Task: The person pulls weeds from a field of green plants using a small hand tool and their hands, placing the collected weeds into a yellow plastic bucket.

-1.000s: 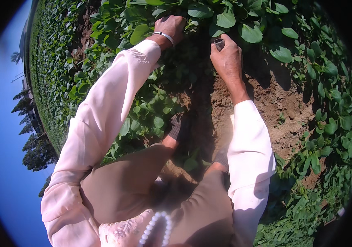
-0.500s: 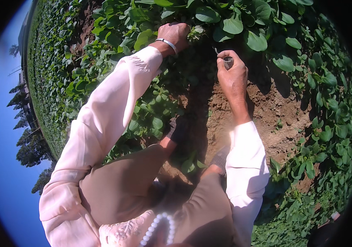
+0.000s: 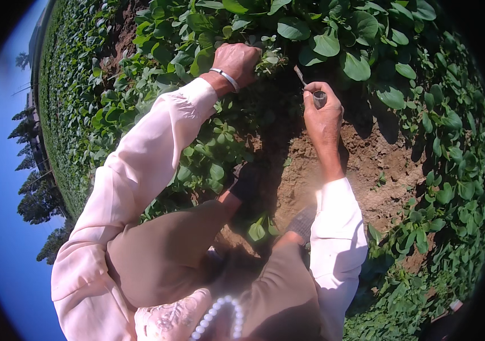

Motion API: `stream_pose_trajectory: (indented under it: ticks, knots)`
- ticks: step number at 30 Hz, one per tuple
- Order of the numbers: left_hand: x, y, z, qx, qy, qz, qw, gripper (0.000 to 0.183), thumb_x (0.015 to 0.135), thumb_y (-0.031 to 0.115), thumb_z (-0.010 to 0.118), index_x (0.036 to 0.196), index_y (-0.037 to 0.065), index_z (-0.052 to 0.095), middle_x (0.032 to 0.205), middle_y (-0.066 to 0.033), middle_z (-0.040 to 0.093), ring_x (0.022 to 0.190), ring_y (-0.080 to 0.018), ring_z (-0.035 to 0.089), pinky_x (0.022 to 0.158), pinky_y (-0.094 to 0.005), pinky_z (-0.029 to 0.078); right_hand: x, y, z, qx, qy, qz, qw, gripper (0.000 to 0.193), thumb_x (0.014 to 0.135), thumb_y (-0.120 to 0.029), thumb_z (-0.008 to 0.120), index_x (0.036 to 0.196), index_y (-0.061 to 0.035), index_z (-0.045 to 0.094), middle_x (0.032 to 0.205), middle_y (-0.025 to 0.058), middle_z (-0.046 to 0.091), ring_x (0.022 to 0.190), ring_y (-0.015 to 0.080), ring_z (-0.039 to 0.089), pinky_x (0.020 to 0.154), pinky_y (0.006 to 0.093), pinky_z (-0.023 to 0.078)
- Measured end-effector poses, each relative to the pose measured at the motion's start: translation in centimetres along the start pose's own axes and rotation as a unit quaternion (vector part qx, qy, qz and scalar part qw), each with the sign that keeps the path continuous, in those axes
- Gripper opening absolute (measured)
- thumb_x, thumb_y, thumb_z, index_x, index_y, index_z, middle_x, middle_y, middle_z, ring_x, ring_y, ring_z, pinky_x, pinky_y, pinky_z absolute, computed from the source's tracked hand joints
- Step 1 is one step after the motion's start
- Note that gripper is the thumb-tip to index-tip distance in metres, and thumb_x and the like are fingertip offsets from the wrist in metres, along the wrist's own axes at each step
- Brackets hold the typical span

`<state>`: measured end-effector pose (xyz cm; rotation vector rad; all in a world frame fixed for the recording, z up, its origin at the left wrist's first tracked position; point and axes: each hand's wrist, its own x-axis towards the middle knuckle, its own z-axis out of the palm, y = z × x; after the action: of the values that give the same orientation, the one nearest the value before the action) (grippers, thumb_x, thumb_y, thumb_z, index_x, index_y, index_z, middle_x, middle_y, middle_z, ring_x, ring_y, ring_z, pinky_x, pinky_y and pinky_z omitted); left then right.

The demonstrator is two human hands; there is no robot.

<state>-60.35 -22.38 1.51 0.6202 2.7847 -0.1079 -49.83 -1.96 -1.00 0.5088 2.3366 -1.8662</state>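
My left hand [image 3: 235, 61], with a pale bracelet at the wrist, is closed on a bunch of small-leaved weeds [image 3: 271, 61] at the top middle of the head view. Leaves and pale stems stick out past its knuckles. Right of it, over a dark gap in the plants, my right hand [image 3: 323, 118] grips a small hand tool [image 3: 299, 74]. Its thin metal shaft ends in a small flat tip toward the weeds, and its round dark butt shows within the curled fingers. Tip and weeds are apart. Most of the handle is hidden.
Broad-leaved green plants [image 3: 356, 65] crowd the far side and the right. Bare brown soil [image 3: 387, 182] lies near my right forearm. My bent knees [image 3: 166, 250] and feet are close below. A denser field of plants [image 3: 78, 85] runs along the left.
My left hand has drawn slightly nearer with the weeds, which show more now. My right hand has shifted a little nearer and right, and more of the tool's shaft and tip is visible.
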Motion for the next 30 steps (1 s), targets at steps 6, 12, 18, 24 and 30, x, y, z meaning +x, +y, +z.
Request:
stream_pose_trajectory:
  ticks: [6,12,18,24,30]
  knots:
    - [-0.7,0.8,-0.4,0.072,0.081,0.107,0.988,0.015,0.062,0.013,0.069,0.077,0.014,0.067,0.103,-0.0021,0.064,0.119,-0.0212,0.05,0.091,-0.0466,0.034,0.1,-0.4,-0.3,-0.03,0.009,-0.067,0.997,0.009,0.087,-0.006,0.065,0.095,-0.0073,0.062,0.068,0.0105,0.067,0.066,0.0268,0.068,0.062,0.036,0.051]
    - [0.0,0.1,-1.2,0.109,0.152,0.183,0.965,0.025,0.063,0.012,0.069,0.088,0.014,0.071,0.116,-0.0083,0.061,0.127,-0.025,0.047,0.1,-0.0538,0.029,4.0,-2.2,1.6,-0.086,0.024,-0.079,0.993,0.01,0.085,-0.01,0.063,0.094,-0.0059,0.063,0.077,0.016,0.069,0.076,0.0373,0.067,0.066,0.0424,0.051]
    - [1.0,-1.2,1.3,0.044,0.061,0.085,0.994,0.015,0.062,0.015,0.069,0.076,0.013,0.063,0.088,-0.0045,0.063,0.089,-0.026,0.062,0.078,-0.0414,0.041,5.5,-3.6,2.3,-0.104,-0.002,-0.062,0.993,0.011,0.085,-0.014,0.062,0.09,-0.0043,0.063,0.083,0.0161,0.07,0.081,0.0394,0.066,0.068,0.0449,0.051]
    - [2.9,-1.0,1.7,0.058,0.106,0.095,0.988,0.013,0.065,0.014,0.067,0.077,0.011,0.065,0.093,-0.0112,0.064,0.089,-0.0276,0.064,0.073,-0.0415,0.045,6.0,-3.6,2.7,-0.102,-0.005,-0.038,0.994,0.012,0.085,-0.015,0.062,0.09,-0.0041,0.063,0.083,0.0172,0.069,0.082,0.0397,0.066,0.07,0.0446,0.051]
    - [4.6,-1.9,1.8,0.017,0.089,0.055,0.994,0.024,0.065,0.013,0.07,0.088,0.007,0.069,0.09,-0.0169,0.065,0.084,-0.034,0.067,0.062,-0.0448,0.054,6.2,-3.4,1.8,-0.075,-0.035,-0.036,0.996,0.014,0.086,-0.014,0.062,0.094,-0.0029,0.064,0.083,0.0177,0.07,0.081,0.0386,0.067,0.071,0.0423,0.052]
